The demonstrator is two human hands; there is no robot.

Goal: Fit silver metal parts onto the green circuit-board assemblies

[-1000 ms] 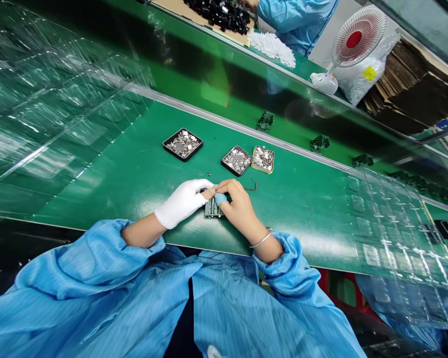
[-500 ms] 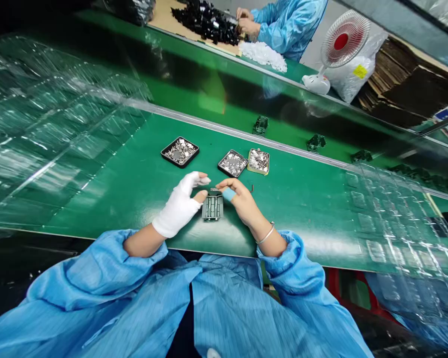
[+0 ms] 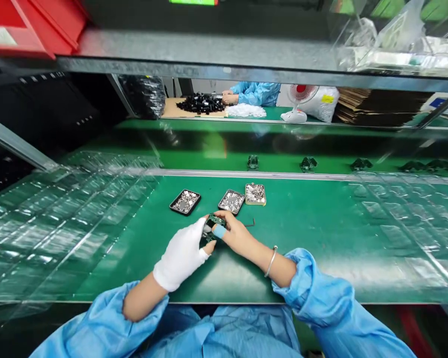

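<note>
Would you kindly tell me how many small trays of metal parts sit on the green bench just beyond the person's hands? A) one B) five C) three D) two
C: three trays lie in a row beyond the hands: a black tray, a second dark tray and a pale tray, all on the green bench, with the left hand and right hand on a small green part in front of them.

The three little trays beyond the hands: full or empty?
Filled: each of the three trays holds a heap of small silvery parts.
</note>
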